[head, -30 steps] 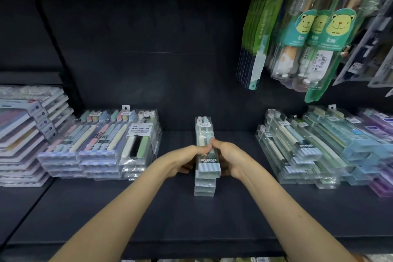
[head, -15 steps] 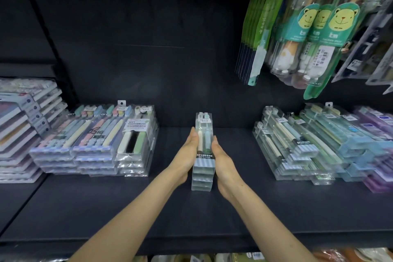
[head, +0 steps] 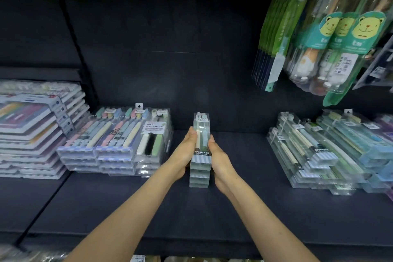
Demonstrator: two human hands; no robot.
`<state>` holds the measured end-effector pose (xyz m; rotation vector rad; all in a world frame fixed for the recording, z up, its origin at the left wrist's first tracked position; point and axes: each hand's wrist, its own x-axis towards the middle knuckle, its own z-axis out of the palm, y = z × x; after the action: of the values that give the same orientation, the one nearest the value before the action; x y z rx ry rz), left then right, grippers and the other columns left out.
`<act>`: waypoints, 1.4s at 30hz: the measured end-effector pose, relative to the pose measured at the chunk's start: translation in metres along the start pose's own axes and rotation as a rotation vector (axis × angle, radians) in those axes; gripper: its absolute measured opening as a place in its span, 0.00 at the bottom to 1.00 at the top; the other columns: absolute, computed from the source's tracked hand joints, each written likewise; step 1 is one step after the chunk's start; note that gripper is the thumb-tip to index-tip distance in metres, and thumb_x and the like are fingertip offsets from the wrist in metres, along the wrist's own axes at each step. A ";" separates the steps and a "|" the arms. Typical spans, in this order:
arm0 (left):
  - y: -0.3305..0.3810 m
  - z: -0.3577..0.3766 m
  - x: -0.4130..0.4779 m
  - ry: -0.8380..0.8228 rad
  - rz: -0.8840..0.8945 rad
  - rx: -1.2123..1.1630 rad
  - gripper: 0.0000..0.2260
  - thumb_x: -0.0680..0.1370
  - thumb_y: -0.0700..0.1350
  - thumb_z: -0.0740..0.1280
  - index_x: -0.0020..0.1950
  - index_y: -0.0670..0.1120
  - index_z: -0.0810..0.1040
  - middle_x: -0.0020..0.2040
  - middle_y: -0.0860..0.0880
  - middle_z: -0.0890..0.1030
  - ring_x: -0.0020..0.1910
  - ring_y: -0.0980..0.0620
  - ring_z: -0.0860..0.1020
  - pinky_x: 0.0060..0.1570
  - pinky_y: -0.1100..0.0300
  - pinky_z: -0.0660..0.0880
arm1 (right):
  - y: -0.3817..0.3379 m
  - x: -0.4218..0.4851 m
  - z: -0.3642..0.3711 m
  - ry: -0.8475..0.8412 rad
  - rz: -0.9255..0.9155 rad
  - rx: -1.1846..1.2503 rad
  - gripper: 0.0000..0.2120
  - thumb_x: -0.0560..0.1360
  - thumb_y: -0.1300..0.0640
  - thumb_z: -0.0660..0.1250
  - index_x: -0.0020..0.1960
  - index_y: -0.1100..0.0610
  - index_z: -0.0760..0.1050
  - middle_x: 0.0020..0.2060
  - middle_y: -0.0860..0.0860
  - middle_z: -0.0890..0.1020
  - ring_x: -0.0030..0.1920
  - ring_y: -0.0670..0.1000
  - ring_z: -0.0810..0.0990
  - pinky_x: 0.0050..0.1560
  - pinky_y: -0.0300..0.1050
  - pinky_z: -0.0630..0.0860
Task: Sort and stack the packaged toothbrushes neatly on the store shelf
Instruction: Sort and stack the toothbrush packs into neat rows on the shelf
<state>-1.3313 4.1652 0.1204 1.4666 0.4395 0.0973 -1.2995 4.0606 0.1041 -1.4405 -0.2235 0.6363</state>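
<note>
- The dark shelf [head: 127,208] carries everything, with a dark back panel behind it
- On the right, clear toothbrush boxes [head: 319,151] in blue and green tones lie in slanted, uneven piles, their near ends fanned out towards the shelf's front edge
- On the far left, flat card-backed packs [head: 32,134] sit in a tall stepped pile on a neighbouring shelf section
- Just beside that pile, pastel toothbrush packs [head: 114,144] form three neat side-by-side stacks, the rightmost labelled "SOFT TOOTHBRUSH"
- Up on the right, bear-printed toothbrush packs [head: 340,49] hang tilted, with slim green packs [head: 282,27] hanging just to their left; both hang above the shelf, off to the right of the arms
- The narrow centre stack [head: 201,155] of clear two-brush boxes lies mid-shelf, long side running front to back, well apart from the piles on either side
- The left hand [head: 185,151] lies flat against the stack's left side, fingers straight and pointing towards the back
- The right hand [head: 221,159] mirrors it, palm pressed to the stack's right side with fingers straight, so the boxes sit squeezed between both palms
</note>
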 end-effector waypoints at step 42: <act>0.046 -0.074 -0.062 0.256 0.557 1.219 0.20 0.82 0.52 0.52 0.73 0.48 0.68 0.74 0.48 0.67 0.75 0.47 0.59 0.74 0.50 0.45 | -0.026 -0.039 0.005 0.183 -0.132 -0.206 0.24 0.82 0.46 0.54 0.76 0.49 0.59 0.74 0.42 0.63 0.72 0.42 0.62 0.66 0.36 0.58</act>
<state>-1.4043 4.2199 0.1763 2.7767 0.2682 0.5340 -1.3271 4.0443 0.1392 -1.6571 -0.2433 0.3790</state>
